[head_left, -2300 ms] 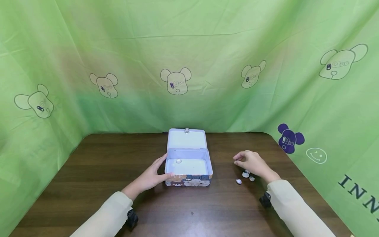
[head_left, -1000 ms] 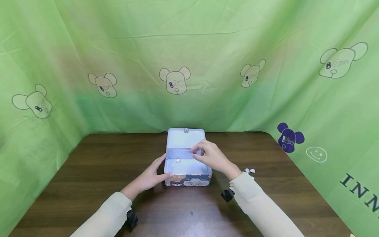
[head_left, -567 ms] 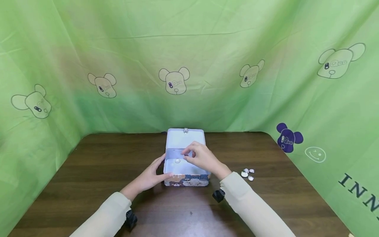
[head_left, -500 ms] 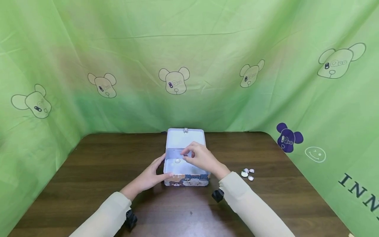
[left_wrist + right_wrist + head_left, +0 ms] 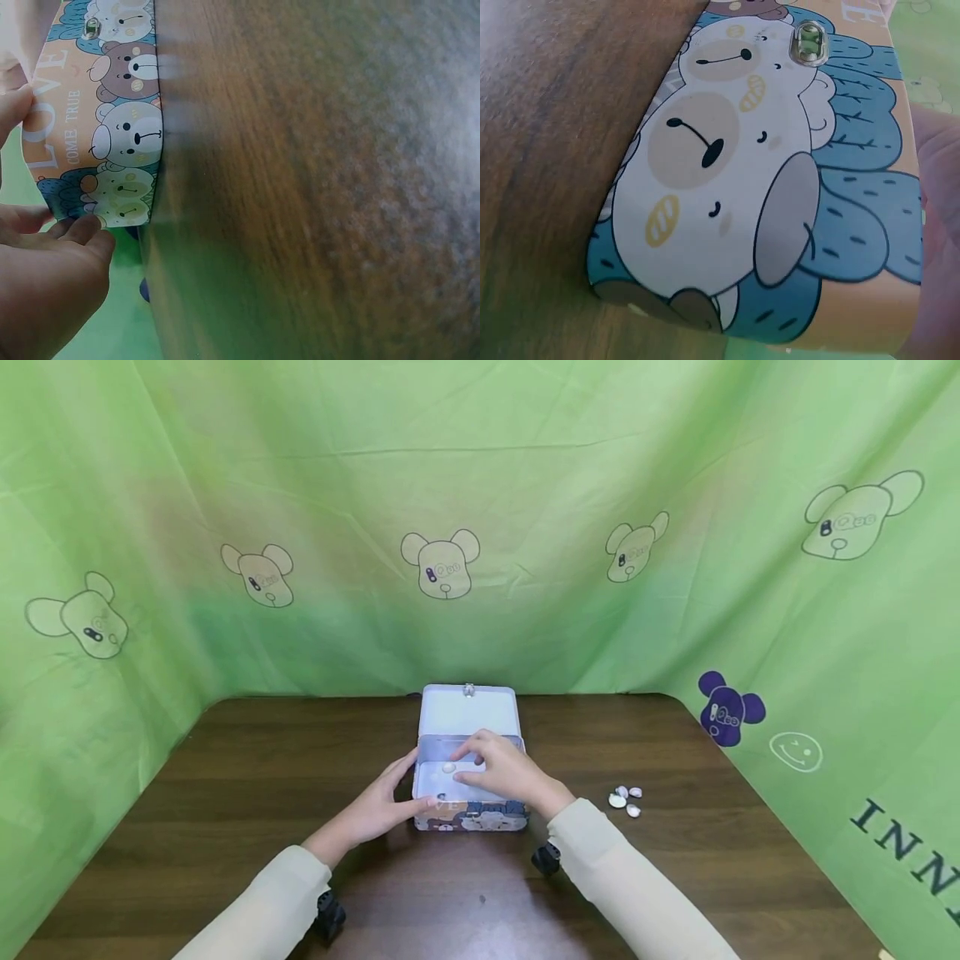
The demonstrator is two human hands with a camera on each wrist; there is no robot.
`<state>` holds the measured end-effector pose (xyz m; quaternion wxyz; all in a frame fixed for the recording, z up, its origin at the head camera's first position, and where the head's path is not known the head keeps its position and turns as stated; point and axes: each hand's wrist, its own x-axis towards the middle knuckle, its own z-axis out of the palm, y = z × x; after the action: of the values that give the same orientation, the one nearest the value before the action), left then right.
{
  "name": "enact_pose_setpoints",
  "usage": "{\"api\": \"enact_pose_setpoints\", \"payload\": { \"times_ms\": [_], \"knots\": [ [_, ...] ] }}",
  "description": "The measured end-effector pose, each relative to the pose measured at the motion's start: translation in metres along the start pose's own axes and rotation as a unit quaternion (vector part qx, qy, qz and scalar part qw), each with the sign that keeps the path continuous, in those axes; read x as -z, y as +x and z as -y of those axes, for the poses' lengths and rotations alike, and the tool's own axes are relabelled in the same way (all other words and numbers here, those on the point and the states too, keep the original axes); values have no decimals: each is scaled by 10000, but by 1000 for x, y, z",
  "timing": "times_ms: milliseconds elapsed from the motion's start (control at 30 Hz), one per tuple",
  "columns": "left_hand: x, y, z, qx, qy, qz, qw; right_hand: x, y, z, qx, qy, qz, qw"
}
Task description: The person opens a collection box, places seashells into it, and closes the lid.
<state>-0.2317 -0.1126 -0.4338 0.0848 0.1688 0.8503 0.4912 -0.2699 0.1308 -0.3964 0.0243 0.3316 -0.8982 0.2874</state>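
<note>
A tin box point(image 5: 471, 816) with its lid point(image 5: 469, 710) raised stands at the middle of the table; cartoon bears cover its outside, and its inside is white. My left hand point(image 5: 380, 806) holds its left side, thumb on the front rim and fingers along the side wall. Over the opening is my right hand point(image 5: 504, 766), thumb and index finger spread apart with nothing between them. A white shell point(image 5: 449, 767) lies inside toward the back left. A small dark-marked piece point(image 5: 441, 797) shows just behind the front wall. My right forearm hides part of the box's right side.
Several small white seashells point(image 5: 617, 802) lie in a cluster on the brown wooden table point(image 5: 300, 760), right of the box. A green printed curtain point(image 5: 345, 635) hangs along the table's back and sides.
My right hand came from the shells at right to over the box with thumb and finger together, then they parted. A dark-marked piece now shows inside. The left hand stays on the box.
</note>
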Motion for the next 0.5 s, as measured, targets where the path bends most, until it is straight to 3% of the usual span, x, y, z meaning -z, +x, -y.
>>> {"api": "enact_pose_setpoints", "payload": {
  "times_ms": [500],
  "knots": [
    [0, 0, -1, -24, 78, -7, 10000, 9, -9, -6, -249, -77, -182, 9995]
  ]
}}
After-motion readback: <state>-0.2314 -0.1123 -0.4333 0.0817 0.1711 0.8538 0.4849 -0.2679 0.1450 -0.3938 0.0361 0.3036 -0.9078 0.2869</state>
